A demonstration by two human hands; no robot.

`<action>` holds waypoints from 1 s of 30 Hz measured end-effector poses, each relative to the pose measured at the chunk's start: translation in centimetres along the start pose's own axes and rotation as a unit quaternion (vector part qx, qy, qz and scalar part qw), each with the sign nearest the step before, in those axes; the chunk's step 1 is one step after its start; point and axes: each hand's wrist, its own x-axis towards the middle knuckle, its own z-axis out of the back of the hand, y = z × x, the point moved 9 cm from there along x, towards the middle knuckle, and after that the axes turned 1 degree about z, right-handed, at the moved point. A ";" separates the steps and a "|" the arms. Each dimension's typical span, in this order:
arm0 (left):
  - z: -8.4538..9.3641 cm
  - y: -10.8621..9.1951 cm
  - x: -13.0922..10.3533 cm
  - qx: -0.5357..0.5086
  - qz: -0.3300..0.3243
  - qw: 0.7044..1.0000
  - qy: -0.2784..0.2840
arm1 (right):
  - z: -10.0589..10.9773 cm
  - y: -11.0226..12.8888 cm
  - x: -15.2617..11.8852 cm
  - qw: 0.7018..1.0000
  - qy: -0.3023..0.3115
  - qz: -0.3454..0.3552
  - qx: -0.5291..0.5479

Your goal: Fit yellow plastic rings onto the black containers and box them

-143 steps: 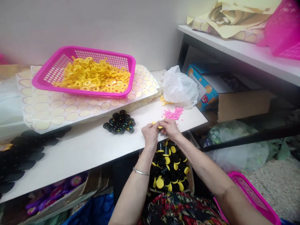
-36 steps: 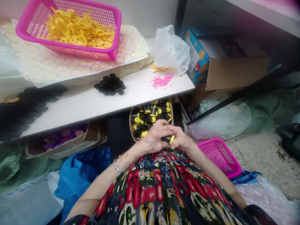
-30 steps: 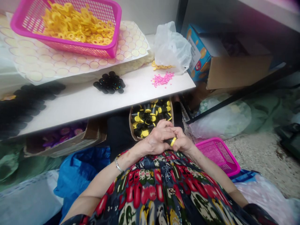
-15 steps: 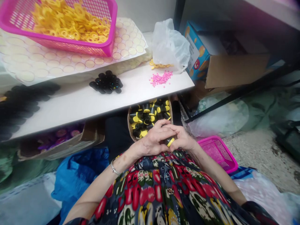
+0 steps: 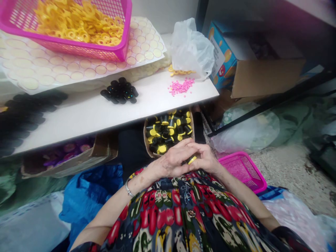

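My left hand (image 5: 175, 159) and my right hand (image 5: 206, 157) meet in front of my belly, fingers wrapped round one black cylinder with a yellow cap (image 5: 191, 160). Most of the cylinder is hidden by the fingers; its yellow end shows between the hands. Just beyond them, a box (image 5: 146, 140) holds several black cylinders with yellow caps. On the white table (image 5: 86, 120) lie a cluster of black cylinders (image 5: 119, 91) and a scatter of small pink pieces (image 5: 181, 86).
A pink basket of yellow rings (image 5: 123, 52) stands on a sheet of printed circles (image 5: 63, 77). More black pieces (image 5: 18, 119) lie at far left. Beside the table's right end are a plastic bag (image 5: 191, 49) and a cardboard box (image 5: 265, 78). A pink basket (image 5: 258, 175) is at lower right.
Both hands have shifted slightly, and the fingers of my left hand have closed further over the cylinder. Less of its black body shows now.
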 end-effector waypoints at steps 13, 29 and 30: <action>0.7 8.1 -3.0 -0.233 0.301 0.921 -0.085 | -0.1 -4.8 1.4 0.974 -0.074 -0.141 0.160; 3.5 6.7 -1.4 0.224 0.314 0.916 0.109 | -2.0 -6.4 3.2 0.925 -0.062 -0.139 0.348; 3.5 6.8 -1.3 0.220 0.314 0.917 0.110 | -2.1 -6.7 3.3 0.919 -0.058 -0.142 0.364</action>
